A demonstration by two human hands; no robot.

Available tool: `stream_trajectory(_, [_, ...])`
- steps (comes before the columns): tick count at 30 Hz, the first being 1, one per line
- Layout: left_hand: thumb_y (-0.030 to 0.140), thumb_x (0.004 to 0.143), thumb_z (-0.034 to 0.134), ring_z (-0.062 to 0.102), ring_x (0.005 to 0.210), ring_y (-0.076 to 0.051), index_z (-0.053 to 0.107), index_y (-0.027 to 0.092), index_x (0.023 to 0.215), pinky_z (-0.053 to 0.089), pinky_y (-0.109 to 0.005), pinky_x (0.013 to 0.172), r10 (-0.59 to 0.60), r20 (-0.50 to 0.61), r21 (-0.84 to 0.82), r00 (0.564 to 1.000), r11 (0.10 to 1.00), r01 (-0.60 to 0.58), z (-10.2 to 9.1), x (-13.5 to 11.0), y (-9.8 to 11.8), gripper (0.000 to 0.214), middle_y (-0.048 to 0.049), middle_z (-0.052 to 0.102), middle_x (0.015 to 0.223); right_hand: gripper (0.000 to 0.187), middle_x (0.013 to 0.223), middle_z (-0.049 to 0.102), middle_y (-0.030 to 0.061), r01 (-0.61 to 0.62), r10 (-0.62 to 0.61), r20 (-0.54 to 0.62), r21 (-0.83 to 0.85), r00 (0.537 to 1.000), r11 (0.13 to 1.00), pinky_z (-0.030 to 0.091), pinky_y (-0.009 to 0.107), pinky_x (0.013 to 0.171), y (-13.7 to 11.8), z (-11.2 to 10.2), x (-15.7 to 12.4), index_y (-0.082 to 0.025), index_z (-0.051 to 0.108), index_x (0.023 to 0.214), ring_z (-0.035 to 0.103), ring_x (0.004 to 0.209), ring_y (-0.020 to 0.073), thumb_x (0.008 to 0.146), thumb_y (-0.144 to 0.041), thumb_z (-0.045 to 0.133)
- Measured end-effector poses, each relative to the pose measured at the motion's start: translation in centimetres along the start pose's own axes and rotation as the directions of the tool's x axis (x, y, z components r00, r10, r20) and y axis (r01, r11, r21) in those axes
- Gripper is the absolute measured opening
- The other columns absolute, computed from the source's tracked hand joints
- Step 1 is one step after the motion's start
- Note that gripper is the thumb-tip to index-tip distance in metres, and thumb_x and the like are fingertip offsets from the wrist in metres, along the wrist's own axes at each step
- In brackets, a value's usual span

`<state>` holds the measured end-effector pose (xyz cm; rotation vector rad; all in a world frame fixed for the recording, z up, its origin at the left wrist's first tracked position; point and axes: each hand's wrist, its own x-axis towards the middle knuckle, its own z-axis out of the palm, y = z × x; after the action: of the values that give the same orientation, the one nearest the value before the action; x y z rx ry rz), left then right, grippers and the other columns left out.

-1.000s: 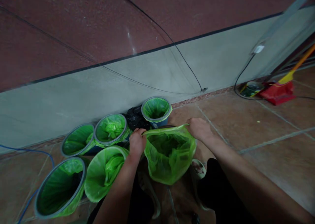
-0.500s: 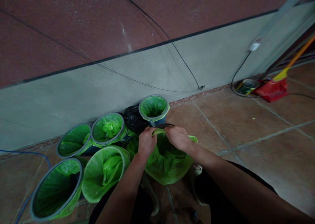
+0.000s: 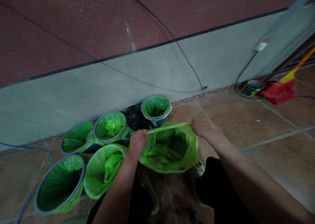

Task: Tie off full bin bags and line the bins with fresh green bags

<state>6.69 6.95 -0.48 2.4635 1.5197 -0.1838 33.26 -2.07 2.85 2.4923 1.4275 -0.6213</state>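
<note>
A thin green plastic bag [image 3: 169, 148] hangs open between my hands, low over the tiled floor. My left hand [image 3: 137, 141] is closed on the bag's left rim. My right hand [image 3: 203, 128] is closed on its right rim, and the top edge is pulled taut between them. Just left of the bag sits a bin lined with a loose green bag [image 3: 104, 170]. Beyond my hands, by the wall, stands a small blue bin with a green liner [image 3: 156, 108].
Three more green-lined bins [image 3: 59, 184] [image 3: 77, 141] [image 3: 110, 127] cluster at the left by the wall, with a black bag [image 3: 135, 117] among them. A red dustpan [image 3: 278, 90] and cables lie at the far right. A blue cable [image 3: 36, 152] runs along the floor at left.
Half a second ago my hands were together at the bag's top edge; now they have spread apart and the bag's mouth is stretched wide again.
</note>
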Motion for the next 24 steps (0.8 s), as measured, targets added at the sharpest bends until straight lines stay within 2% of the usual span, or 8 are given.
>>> stream_trajectory(2, [0.028, 0.098, 0.044, 0.068, 0.098, -0.020, 0.074, 0.023, 0.106, 0.047, -0.027, 0.084, -0.031, -0.001, -0.003, 1.000, 1.000, 0.031, -0.1, 0.0, -0.3, 0.032, -0.0070, 0.074, 0.105, 0.034, 0.111, 0.071, 0.0268, -0.029, 0.032, 0.082, -0.035, 0.996, 0.999, 0.055, 0.042, 0.084, 0.5, -0.2, 0.1, -0.005, 0.075, 0.107, 0.069, 0.108, 0.0341, 0.094, -0.022, 0.047])
stream_trajectory(5, [0.027, 0.096, 0.046, 0.068, 0.101, -0.021, 0.074, 0.025, 0.109, 0.047, -0.027, 0.086, -0.044, -0.026, -0.025, 0.999, 0.999, 0.043, -0.1, 0.1, -0.2, 0.032, -0.0061, 0.074, 0.108, 0.035, 0.118, 0.070, 0.0234, 0.050, -0.044, 0.114, -0.050, 0.992, 0.998, 0.053, 0.041, 0.090, 0.0, 0.3, -0.1, -0.009, 0.072, 0.115, 0.066, 0.113, 0.0337, 0.085, -0.026, 0.066])
stream_trajectory(8, [0.027, 0.096, 0.046, 0.067, 0.101, -0.021, 0.075, 0.024, 0.107, 0.047, -0.028, 0.087, -0.001, -0.041, -0.050, 0.999, 0.999, -0.001, 0.1, 0.0, 0.5, 0.031, -0.0060, 0.074, 0.107, 0.056, 0.129, 0.064, 0.0194, 0.223, -0.224, 0.002, -0.059, 0.975, 0.973, 0.048, 0.039, 0.097, -1.8, 1.5, -0.5, -0.014, 0.062, 0.129, 0.061, 0.120, 0.0320, 0.077, -0.029, 0.075])
stream_trajectory(10, [0.027, 0.095, 0.047, 0.067, 0.101, -0.021, 0.075, 0.022, 0.106, 0.046, -0.027, 0.088, 0.030, -0.032, -0.066, 0.999, 0.997, -0.032, 0.1, -0.1, 1.1, 0.030, -0.0063, 0.074, 0.106, 0.059, 0.132, 0.062, 0.0176, 0.340, -0.344, -0.105, -0.058, 0.933, 0.939, 0.045, 0.040, 0.101, -3.3, 2.4, -0.9, -0.015, 0.058, 0.134, 0.058, 0.123, 0.0312, 0.079, -0.031, 0.074])
stream_trajectory(14, [0.026, 0.094, 0.049, 0.068, 0.098, -0.019, 0.075, 0.021, 0.103, 0.046, -0.026, 0.086, 0.063, -0.024, -0.096, 0.998, 0.993, -0.065, 0.0, -0.1, 1.9, 0.028, -0.0061, 0.075, 0.102, 0.036, 0.125, 0.067, 0.0150, 0.446, -0.453, -0.174, -0.080, 0.874, 0.892, 0.043, 0.040, 0.102, -5.3, 3.3, -1.5, -0.016, 0.064, 0.124, 0.058, 0.120, 0.0298, 0.090, -0.028, 0.059])
stream_trajectory(16, [0.026, 0.095, 0.049, 0.068, 0.098, -0.019, 0.075, 0.021, 0.103, 0.046, -0.026, 0.086, 0.072, -0.038, -0.106, 0.997, 0.992, -0.076, 0.0, -0.1, 1.9, 0.028, -0.0056, 0.075, 0.103, 0.029, 0.113, 0.072, 0.0157, 0.421, -0.431, -0.147, -0.092, 0.891, 0.902, 0.046, 0.039, 0.098, -5.4, 3.0, -1.6, -0.015, 0.070, 0.111, 0.063, 0.112, 0.0284, 0.094, -0.018, 0.047])
stream_trajectory(18, [0.029, 0.096, 0.047, 0.068, 0.098, -0.020, 0.075, 0.023, 0.103, 0.047, -0.026, 0.086, 0.071, -0.050, -0.104, 0.996, 0.992, -0.076, 0.0, -0.1, 1.7, 0.029, -0.0052, 0.075, 0.104, 0.036, 0.104, 0.074, 0.0174, 0.355, -0.364, -0.119, -0.091, 0.924, 0.931, 0.048, 0.037, 0.093, -5.0, 2.4, -1.6, -0.013, 0.073, 0.105, 0.068, 0.103, 0.0272, 0.093, -0.010, 0.039])
stream_trajectory(24, [0.027, 0.094, 0.050, 0.068, 0.102, -0.020, 0.075, 0.026, 0.108, 0.049, -0.027, 0.088, -0.028, -0.085, -0.099, 0.996, 0.995, 0.020, -0.3, -0.1, 0.2, 0.028, -0.0040, 0.073, 0.113, 0.034, 0.104, 0.074, 0.0201, 0.172, -0.179, -0.132, -0.061, 0.975, 0.983, 0.054, 0.034, 0.084, -2.6, 1.3, -0.3, -0.010, 0.073, 0.108, 0.071, 0.102, 0.0289, 0.093, -0.012, 0.042])
